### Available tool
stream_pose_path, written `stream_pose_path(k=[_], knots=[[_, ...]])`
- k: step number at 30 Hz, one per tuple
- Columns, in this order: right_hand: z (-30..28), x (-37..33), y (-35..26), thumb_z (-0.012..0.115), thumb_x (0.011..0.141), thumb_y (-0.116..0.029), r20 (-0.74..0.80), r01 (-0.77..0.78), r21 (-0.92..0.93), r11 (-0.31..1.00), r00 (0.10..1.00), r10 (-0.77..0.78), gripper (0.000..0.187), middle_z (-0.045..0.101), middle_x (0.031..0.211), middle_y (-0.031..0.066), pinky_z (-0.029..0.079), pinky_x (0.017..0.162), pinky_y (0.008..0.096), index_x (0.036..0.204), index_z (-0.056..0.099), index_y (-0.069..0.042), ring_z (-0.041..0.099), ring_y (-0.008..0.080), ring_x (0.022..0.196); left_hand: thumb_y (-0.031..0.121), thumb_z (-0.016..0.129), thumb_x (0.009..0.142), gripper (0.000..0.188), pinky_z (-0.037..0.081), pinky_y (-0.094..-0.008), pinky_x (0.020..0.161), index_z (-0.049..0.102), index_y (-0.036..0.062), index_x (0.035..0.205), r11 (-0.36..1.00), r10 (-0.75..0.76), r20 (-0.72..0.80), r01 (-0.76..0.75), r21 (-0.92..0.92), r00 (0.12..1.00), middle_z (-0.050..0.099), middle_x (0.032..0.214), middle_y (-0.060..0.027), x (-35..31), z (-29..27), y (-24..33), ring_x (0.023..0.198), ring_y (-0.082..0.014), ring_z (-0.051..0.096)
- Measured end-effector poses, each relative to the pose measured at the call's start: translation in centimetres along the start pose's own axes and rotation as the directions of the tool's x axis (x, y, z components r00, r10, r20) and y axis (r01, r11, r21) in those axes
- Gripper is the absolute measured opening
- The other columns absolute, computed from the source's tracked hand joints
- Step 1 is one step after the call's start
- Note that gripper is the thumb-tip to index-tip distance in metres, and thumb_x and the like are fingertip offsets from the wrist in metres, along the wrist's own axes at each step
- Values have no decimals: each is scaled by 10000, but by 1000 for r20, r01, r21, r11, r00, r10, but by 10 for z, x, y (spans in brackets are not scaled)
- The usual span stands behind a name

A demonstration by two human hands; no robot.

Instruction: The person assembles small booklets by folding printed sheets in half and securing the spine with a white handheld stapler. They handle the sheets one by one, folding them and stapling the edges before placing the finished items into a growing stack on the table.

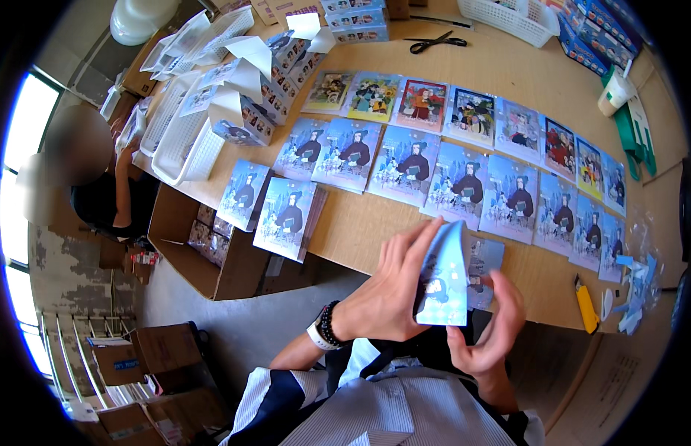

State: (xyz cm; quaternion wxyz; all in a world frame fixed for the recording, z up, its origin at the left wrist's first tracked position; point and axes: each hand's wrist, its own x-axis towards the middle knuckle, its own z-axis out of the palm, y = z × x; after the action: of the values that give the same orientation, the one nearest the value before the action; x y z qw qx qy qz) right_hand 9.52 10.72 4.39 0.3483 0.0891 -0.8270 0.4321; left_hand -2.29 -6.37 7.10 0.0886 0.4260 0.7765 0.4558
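Above the table's front edge, my left hand (383, 290) is closed around a light-blue illustrated packet (448, 286), fingers behind it and its top edge bowed. My right hand (494, 327) has its fingers apart to the right of the packet, with the thumb at its lower edge; whether they touch I cannot tell. Partly hidden behind the packet lies a similar printed packet (482, 269). Beyond my hands runs a row of light-blue packets (403, 165) showing a dark-clad figure. Behind that row are several colourful picture cards (422, 105). Two packet stacks, one of them here (286, 218), overhang the edge at left.
White plastic baskets (183, 152) and open display boxes (241, 119) crowd the left side, near a seated person (100, 175). Black scissors (435, 43) lie at the back. A yellow cutter (585, 305), plastic scraps (639, 293) and a drink cup (617, 93) are at right. An open carton (234, 271) stands below.
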Motion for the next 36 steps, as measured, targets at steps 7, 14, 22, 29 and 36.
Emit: stream_pose_path(k=[7,14,22,29,36], knots=[[8,16,-6,735,876,-145,342,-342,138,929,897,280,646,646,1181,223,566,787,336,1404,426,59,714,309,901,113,862,632,1171,352,-501,1116,127,-4,1537,994,96,-271,-82,66,958,303,1434,-275,-7,35,-14,1338,-455,362],[10,18,-9,791,820,-118,338,-298,163,941,913,230,723,573,1349,251,597,734,339,1422,435,66,722,292,883,156,918,629,1161,405,-492,1076,184,36,1521,979,196,-432,-197,42,880,318,1415,-225,-9,47,-20,1329,-416,400],[5,18,-9,756,830,-86,312,-276,203,939,928,205,684,582,1336,258,602,718,328,1418,443,70,719,292,884,191,916,622,1131,345,-560,1115,228,43,1506,960,278,-460,-265,94,843,318,1402,-215,-4,52,-19,1330,-427,396],[0,22,-10,678,861,-59,300,-237,174,956,937,178,609,569,1367,255,571,845,380,1414,459,70,670,381,1067,242,890,669,1091,296,-590,1149,222,27,1504,982,184,-412,-153,107,892,288,1423,-240,-7,59,-18,1371,-450,341],[-4,21,-13,730,822,-50,284,-282,191,940,933,222,641,548,1399,261,574,859,375,1398,475,67,670,378,1090,439,924,614,1283,313,-582,1127,108,66,1531,955,286,-458,-209,213,842,280,1419,-199,-9,66,-27,1347,-399,393]])
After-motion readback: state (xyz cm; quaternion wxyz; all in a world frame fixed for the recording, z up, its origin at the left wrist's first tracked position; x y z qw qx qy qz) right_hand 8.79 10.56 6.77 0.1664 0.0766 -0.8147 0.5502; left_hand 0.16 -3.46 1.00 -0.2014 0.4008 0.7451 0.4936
